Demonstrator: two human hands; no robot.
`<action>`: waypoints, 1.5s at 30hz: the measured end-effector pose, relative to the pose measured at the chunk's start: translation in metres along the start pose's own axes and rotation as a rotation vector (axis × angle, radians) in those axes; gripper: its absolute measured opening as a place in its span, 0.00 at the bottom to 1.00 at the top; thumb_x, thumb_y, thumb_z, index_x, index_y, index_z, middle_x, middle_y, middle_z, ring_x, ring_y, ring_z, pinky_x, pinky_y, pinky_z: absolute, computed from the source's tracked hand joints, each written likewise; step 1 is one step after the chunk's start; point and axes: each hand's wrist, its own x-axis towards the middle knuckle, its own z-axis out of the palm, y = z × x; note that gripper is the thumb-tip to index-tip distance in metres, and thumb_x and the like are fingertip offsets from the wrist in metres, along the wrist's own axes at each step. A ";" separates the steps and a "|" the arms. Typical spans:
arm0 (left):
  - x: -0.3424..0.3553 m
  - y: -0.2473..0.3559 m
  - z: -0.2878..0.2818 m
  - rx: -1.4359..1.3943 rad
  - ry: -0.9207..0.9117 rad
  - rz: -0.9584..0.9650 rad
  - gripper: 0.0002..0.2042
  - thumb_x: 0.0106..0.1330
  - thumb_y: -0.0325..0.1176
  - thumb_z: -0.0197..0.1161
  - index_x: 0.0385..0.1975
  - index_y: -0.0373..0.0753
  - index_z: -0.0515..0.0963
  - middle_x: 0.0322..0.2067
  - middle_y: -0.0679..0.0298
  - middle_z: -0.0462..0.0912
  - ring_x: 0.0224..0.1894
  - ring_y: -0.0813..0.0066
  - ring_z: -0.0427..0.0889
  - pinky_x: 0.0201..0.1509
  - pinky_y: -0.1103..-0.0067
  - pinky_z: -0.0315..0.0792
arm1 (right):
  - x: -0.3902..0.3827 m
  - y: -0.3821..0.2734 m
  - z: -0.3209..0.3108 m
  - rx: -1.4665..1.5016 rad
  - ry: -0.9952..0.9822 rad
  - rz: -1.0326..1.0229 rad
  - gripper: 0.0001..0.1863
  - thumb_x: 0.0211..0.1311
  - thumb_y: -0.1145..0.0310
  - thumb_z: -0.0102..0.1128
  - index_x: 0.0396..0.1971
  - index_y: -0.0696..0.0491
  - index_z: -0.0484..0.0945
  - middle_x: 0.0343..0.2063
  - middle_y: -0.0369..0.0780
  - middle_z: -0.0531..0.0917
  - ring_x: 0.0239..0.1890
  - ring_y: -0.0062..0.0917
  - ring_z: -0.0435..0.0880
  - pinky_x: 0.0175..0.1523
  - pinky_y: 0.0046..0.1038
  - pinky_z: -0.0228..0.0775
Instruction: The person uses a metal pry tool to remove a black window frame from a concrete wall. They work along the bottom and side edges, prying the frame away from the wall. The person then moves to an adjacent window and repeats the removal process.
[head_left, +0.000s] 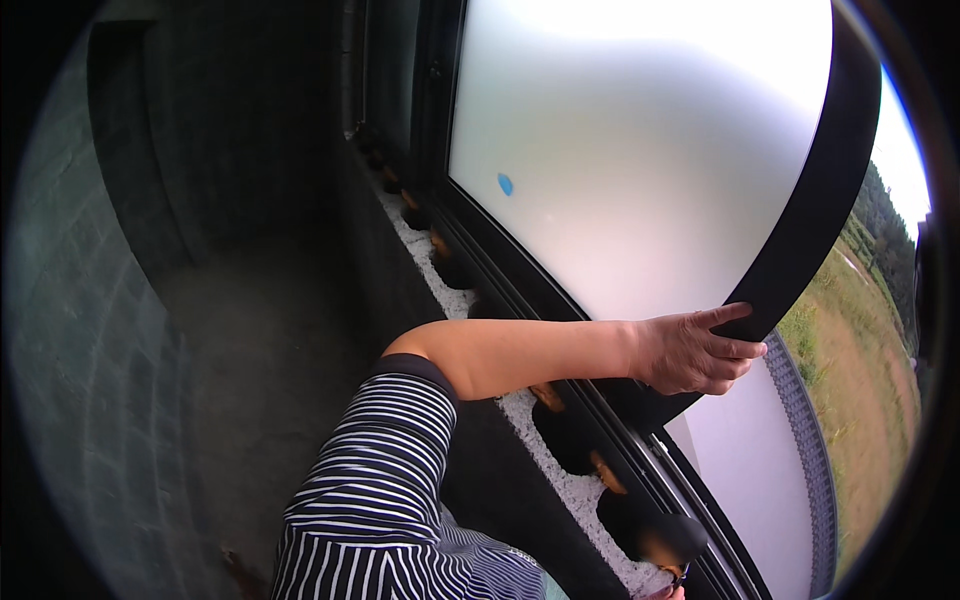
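My left hand (700, 354), at the end of a bare forearm and a striped sleeve, grips the black frame of a window sash (835, 150) at its lower corner. Its fingers curl over the frame's edge. A frosted white pane (640, 150) with a small blue mark (505, 184) fills the sash, which stands out at an angle from the black window track (540, 290). Only a bit of my right hand (672, 593) shows at the bottom edge. Just above it is a dark, rounded, blurred thing (685, 538), seemingly in its fingers; its kind is unclear.
Along the track runs a rough hollow-block sill (530, 425) with open holes and brownish pieces (607, 472) in them. A grey block wall (90, 380) and a dark doorway (140, 140) stand at left. Outside lie a white wall (745, 460) and grass (860, 370).
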 end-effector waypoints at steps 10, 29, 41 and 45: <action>-0.015 -0.013 -0.016 0.085 -0.113 0.014 0.06 0.74 0.31 0.53 0.34 0.51 0.72 0.48 0.73 0.73 0.75 0.75 0.57 0.83 0.47 0.32 | -0.006 0.006 -0.002 0.024 -0.058 0.010 0.12 0.75 0.65 0.55 0.41 0.57 0.81 0.31 0.47 0.84 0.30 0.45 0.84 0.34 0.42 0.76; -0.054 -0.037 -0.041 0.175 -0.205 -0.046 0.05 0.74 0.33 0.53 0.36 0.53 0.75 0.52 0.76 0.73 0.75 0.81 0.56 0.83 0.50 0.33 | -0.006 0.005 0.000 0.067 -0.056 0.002 0.11 0.75 0.67 0.53 0.40 0.59 0.80 0.31 0.48 0.83 0.30 0.46 0.84 0.34 0.41 0.76; -0.051 -0.040 -0.042 0.187 -0.248 -0.037 0.05 0.69 0.32 0.57 0.38 0.55 0.75 0.54 0.79 0.76 0.74 0.81 0.61 0.83 0.52 0.35 | -0.031 0.027 0.006 0.180 -0.153 0.078 0.13 0.77 0.68 0.49 0.43 0.64 0.75 0.32 0.52 0.78 0.31 0.50 0.77 0.35 0.44 0.68; -0.056 -0.040 -0.044 0.204 -0.290 -0.028 0.04 0.71 0.33 0.56 0.40 0.53 0.74 0.58 0.76 0.74 0.74 0.78 0.61 0.83 0.53 0.38 | -0.009 0.012 0.008 0.255 -0.132 0.041 0.12 0.77 0.68 0.48 0.36 0.62 0.73 0.24 0.47 0.72 0.23 0.43 0.71 0.27 0.42 0.60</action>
